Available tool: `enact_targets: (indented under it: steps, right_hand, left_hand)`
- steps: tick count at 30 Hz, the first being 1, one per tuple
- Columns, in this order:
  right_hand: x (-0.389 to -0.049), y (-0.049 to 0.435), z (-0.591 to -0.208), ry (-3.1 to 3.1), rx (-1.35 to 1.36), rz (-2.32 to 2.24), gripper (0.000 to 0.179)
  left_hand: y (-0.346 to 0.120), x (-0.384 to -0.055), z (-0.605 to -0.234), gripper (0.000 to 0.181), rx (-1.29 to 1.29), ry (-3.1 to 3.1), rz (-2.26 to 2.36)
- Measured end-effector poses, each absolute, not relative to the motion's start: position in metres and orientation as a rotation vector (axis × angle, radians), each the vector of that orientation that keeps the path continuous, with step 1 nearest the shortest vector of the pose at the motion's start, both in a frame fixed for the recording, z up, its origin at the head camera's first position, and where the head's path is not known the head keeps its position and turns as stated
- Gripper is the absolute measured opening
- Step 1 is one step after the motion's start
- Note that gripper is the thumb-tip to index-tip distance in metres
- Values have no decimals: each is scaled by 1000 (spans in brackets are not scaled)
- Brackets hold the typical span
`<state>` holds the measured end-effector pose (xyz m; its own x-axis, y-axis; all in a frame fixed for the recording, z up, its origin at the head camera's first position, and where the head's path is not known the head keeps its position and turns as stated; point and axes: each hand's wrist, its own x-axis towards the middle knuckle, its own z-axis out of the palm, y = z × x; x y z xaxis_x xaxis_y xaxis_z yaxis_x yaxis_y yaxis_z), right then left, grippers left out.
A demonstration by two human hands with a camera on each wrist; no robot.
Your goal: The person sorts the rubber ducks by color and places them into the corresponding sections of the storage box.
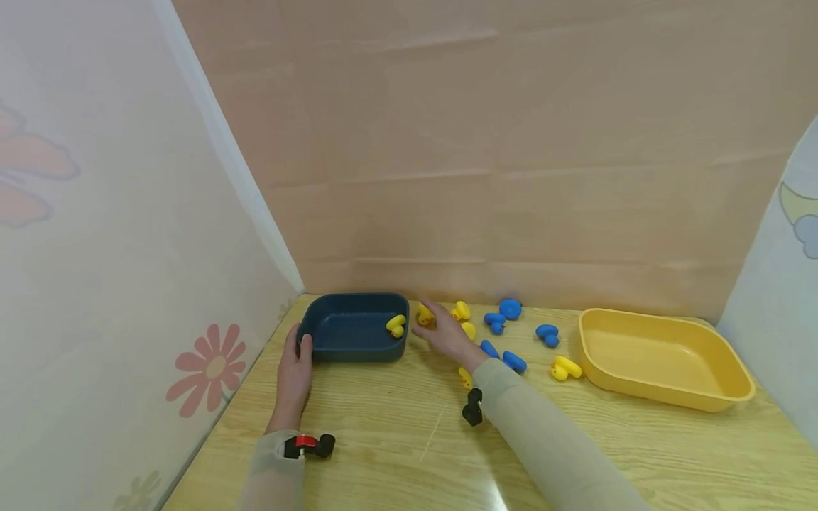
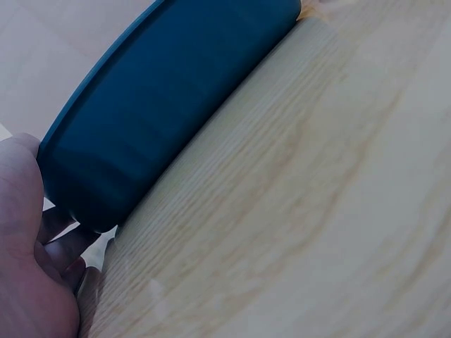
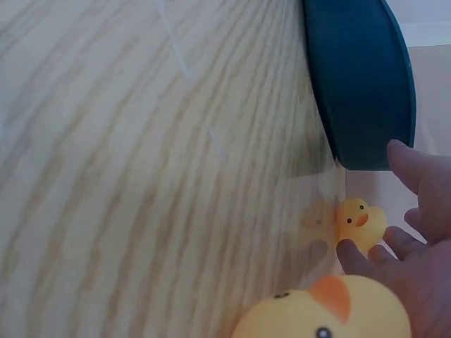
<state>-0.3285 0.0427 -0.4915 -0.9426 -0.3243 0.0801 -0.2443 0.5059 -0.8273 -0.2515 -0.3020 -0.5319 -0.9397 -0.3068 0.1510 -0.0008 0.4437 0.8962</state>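
At its left front corner, a dark blue tray (image 1: 351,355) is gripped by my left hand (image 1: 295,376), thumb over the rim and fingers outside. A yellow rubber duck (image 1: 396,326) lies inside against the right wall. Just right of the tray, my right hand (image 1: 450,341) reaches over the table with thumb and fingers spread. A yellow duck (image 3: 361,224) sits by its fingertips in the right wrist view; I see no grip on it. Another duck (image 3: 331,310) is close below that hand. The left wrist view shows the tray's outer wall (image 2: 162,91).
Several blue ducks (image 1: 495,323) and yellow ducks (image 1: 461,310) lie scattered right of my right hand. At the right stands a yellow tray (image 1: 664,397), with a yellow duck (image 1: 565,367) beside it. Covered walls (image 1: 486,142) border the table's back and sides.
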Motion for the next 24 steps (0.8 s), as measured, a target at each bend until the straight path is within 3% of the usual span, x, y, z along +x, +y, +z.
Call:
enact_targets:
  steps: [14, 24]
  right_hand:
    - [-332, 49, -497, 2709, -505, -1366, 73]
    - [-341, 55, -512, 2751, -607, -1306, 61]
  left_hand:
    - [-302, -251, -532, 75, 269, -2413, -1490]
    - [-301, -252, -532, 76, 279, -2411, -1479]
